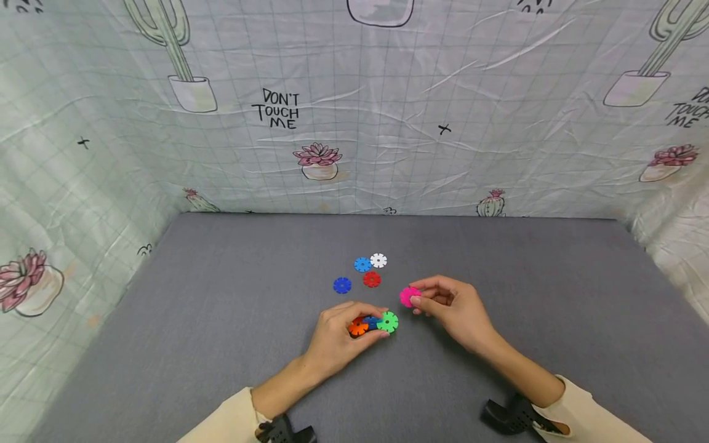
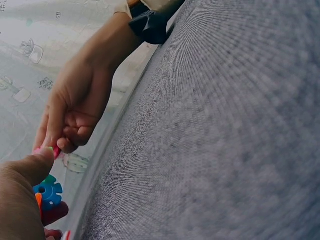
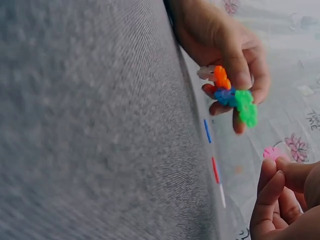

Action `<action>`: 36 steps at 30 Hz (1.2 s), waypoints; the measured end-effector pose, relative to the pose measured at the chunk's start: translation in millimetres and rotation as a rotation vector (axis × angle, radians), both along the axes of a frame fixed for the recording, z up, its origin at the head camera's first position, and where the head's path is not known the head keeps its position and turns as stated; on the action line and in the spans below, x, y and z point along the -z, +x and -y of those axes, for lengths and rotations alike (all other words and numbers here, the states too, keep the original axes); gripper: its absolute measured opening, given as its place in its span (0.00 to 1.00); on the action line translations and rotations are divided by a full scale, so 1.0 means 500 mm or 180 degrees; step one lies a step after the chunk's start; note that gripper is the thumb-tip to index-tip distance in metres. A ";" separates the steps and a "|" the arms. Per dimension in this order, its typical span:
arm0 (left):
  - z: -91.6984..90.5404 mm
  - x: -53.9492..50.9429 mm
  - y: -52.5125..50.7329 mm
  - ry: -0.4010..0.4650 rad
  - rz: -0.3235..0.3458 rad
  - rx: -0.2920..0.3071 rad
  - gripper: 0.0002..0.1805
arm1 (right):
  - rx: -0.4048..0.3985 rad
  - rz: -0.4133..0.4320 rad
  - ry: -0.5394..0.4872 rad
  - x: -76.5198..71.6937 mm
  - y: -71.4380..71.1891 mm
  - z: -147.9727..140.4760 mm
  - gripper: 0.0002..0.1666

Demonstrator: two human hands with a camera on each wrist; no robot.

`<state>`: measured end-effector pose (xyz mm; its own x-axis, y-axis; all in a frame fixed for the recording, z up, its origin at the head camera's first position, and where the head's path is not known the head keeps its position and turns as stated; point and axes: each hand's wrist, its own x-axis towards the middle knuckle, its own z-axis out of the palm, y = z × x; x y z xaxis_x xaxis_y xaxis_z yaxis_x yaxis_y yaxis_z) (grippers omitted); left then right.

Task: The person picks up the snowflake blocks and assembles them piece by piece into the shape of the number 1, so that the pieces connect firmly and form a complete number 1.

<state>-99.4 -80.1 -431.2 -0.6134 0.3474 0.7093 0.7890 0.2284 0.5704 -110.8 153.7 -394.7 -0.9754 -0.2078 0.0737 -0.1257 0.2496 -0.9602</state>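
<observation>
Between the thumb and fingers of my left hand (image 1: 332,338) is a joined chain of notched plastic discs. It shows an orange disc (image 1: 357,327), a blue disc (image 1: 370,321) and a green disc (image 1: 389,322); the right wrist view adds a whitish disc (image 3: 205,73) at the chain's hand end. Just to the right, my right hand (image 1: 460,314) pinches a pink notched disc (image 1: 408,296) by its edge. A small gap separates the pink disc from the green one in the head view. Part of the chain is hidden by my left fingers.
Beyond my hands, loose discs lie flat on the grey tabletop (image 1: 249,264): dark blue (image 1: 342,285), light blue (image 1: 362,264), white (image 1: 379,260) and red (image 1: 372,279). A printed cloth (image 1: 376,111) hangs along the table's back and sides.
</observation>
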 end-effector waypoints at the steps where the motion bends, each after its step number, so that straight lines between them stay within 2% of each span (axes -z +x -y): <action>1: 0.000 0.000 0.000 -0.0004 0.0008 0.0005 0.18 | -0.0013 -0.0012 -0.0025 0.000 0.003 -0.002 0.15; 7: 0.000 0.001 -0.002 -0.0003 0.0035 -0.0003 0.18 | -0.0105 -0.0071 -0.0063 0.000 0.020 -0.006 0.14; 14: 0.001 0.006 -0.003 0.0012 0.0081 0.0008 0.17 | -0.0291 0.0050 -0.0156 0.009 0.037 0.001 0.13; 23: 0.001 0.008 -0.002 0.0072 0.0095 0.0066 0.16 | -0.0350 0.0036 -0.0057 0.012 0.042 0.002 0.12; 29: 0.000 0.003 0.000 0.0125 0.0083 0.0144 0.17 | -0.0348 -0.0059 -0.0129 0.017 0.045 0.008 0.10; 36: -0.003 -0.009 0.007 0.0287 0.0316 0.0259 0.16 | -0.0377 -0.0151 -0.0229 0.023 0.052 0.016 0.07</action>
